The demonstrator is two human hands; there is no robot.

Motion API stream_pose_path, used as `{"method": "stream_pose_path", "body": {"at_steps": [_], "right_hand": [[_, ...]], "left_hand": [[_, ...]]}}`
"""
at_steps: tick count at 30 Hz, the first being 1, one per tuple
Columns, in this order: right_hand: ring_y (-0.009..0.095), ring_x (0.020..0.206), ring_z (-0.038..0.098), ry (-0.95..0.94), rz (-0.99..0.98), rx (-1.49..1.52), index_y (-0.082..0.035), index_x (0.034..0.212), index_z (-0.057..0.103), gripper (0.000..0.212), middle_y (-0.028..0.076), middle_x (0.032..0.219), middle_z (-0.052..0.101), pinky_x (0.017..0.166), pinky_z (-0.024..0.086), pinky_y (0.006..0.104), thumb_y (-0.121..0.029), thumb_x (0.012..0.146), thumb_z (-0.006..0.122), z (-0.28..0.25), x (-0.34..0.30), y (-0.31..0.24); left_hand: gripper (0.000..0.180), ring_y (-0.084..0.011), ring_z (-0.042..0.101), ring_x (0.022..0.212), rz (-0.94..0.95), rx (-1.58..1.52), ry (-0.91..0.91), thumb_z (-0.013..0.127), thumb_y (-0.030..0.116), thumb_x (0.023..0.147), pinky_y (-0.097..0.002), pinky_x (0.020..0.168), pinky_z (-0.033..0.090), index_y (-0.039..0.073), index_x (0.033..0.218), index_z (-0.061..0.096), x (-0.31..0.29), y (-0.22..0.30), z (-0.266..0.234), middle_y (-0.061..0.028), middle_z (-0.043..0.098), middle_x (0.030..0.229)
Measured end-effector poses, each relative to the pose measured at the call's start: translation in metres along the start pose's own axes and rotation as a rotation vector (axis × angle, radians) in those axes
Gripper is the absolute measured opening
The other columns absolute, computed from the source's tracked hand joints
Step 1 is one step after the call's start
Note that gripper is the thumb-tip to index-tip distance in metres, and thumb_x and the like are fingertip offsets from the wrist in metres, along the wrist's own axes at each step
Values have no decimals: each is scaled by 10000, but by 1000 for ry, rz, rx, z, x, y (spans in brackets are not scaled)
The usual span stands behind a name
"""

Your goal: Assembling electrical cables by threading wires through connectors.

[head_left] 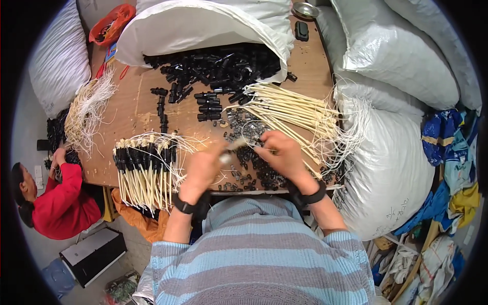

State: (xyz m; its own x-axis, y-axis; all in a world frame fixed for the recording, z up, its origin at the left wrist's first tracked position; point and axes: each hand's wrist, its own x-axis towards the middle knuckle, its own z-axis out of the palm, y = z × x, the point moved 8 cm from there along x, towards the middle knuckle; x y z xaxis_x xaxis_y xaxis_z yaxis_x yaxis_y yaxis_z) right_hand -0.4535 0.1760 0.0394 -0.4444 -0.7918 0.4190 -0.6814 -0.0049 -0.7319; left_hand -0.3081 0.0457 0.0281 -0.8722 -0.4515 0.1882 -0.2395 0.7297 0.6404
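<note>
Left hand (pixel 203 170): hovering over the near edge of the wooden worktop (pixel 132 109), its fingers curling narrowly around a cream cord (pixel 235 145), whose blurred end is pointing toward 3 o'clock.
Right hand (pixel 282 152): working just beside the left at its 3 o'clock, fingers pinching at the same cord's tip; what else they are gripping I cannot tell.
Small black caps (pixel 254 165): lying scattered beneath and between both hands.
Loose cream cords (pixel 290 109): fanning out at 1 o'clock from the right hand, thin white wires trailing off the worktop's edge.
Finished bundle (pixel 145 170): cream cords with black ends, lying in a row at 9 o'clock from the left hand and overhanging the near edge.
Black connectors (pixel 218 63): spilling from an open white sack (pixel 203 25) at 12 o'clock.
Person in red (pixel 63 201): sitting at 9 o'clock, beyond the worktop's side.
</note>
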Motion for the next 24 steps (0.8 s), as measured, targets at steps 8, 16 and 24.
{"method": "stream_pose_path", "body": {"at_steps": [8, 16, 24], "right_hand": [[273, 670, 638, -328, -43, -76, -99, 870, 621, 209, 75, 777, 650, 541, 483, 331, -278, 813, 711, 55, -9, -33], [288, 528, 614, -228, 11, -214, -109, 834, 663, 51, 85, 607, 608, 470, 465, 355, -126, 790, 685, 54, -11, -23], [272, 529, 632, -186, 86, -206, -88, 852, 673, 56, 106, 595, 608, 477, 469, 358, -122, 808, 670, 51, 0, -20]], "left_hand": [[193, -21, 510, 545, -789, -821, -42, 579, 14, 887, -176, 463, 356, 16, 1051, 679, -13, -23, 34, -10, 630, 733], [317, -118, 594, 734, -516, -390, -24, 640, -33, 770, -265, 659, 468, 23, 1082, 654, -21, -36, 23, -15, 654, 833], [442, -359, 584, 1029, -292, -24, -84, 561, -40, 736, -411, 872, 464, 71, 1159, 624, -16, -12, 8, -159, 639, 1054]]}}
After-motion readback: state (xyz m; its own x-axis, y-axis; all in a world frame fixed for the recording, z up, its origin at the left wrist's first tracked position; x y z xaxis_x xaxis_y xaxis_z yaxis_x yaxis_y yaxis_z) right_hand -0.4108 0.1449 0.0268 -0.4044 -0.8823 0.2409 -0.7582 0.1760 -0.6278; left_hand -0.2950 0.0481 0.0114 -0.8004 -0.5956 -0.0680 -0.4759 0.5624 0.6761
